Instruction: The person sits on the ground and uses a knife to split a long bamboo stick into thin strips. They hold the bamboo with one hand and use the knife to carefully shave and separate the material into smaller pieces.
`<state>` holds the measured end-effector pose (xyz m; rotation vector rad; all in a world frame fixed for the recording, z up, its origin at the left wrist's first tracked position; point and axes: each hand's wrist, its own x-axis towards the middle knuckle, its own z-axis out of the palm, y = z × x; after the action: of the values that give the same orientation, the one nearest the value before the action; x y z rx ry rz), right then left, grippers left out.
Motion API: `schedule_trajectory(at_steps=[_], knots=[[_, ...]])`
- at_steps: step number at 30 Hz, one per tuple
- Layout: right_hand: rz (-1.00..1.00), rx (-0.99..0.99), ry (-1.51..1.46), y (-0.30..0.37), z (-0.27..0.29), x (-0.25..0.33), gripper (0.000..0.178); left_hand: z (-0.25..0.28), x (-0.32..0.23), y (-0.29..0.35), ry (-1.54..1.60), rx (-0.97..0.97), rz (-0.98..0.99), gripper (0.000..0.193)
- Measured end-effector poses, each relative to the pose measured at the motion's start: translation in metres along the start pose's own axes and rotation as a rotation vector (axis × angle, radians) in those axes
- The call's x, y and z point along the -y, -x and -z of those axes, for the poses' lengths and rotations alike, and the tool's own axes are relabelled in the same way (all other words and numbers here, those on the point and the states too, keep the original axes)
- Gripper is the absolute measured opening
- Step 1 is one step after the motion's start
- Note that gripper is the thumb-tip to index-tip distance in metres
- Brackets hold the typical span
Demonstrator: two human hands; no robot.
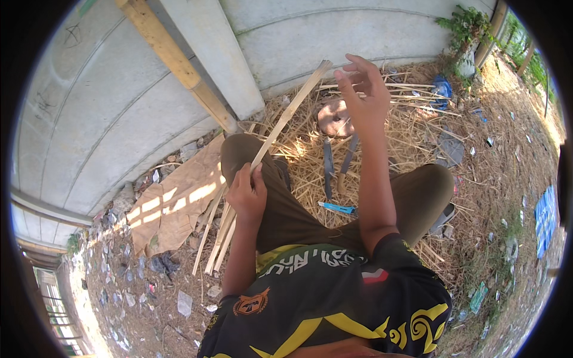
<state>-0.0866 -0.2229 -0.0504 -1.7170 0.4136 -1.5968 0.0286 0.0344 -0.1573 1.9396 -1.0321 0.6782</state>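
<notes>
My left hand (246, 194) is closed round a bundle of bamboo strips (286, 116) by my left knee. The bundle slants from low on the left up to a point near my other hand, its lower ends spreading apart. My right hand (365, 89) is raised with fingers apart and slightly curled, a little to the right of the bundle's top end and not touching it. Below that hand lies a round wooden block (335, 118). Two dark blades, one a long knife (328, 170) and the other a knife with a wooden handle (347, 161), lie between my legs, beside a blue cutter (338, 207).
Bamboo shavings and loose strips (412, 128) cover the ground ahead. A flattened cardboard sheet (173, 209) lies at left. A concrete wall (334, 30) and a leaning bamboo pole (173, 59) stand in front. Scattered litter and a blue-white checked piece (545, 222) lie around.
</notes>
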Motion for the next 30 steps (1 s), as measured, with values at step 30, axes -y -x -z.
schedule_trajectory(at_steps=[30], knots=[[-0.383,1.126,1.049,0.056,0.009,-0.159,0.055,-0.010,0.006,-0.001,-0.051,0.005,0.228,0.020]])
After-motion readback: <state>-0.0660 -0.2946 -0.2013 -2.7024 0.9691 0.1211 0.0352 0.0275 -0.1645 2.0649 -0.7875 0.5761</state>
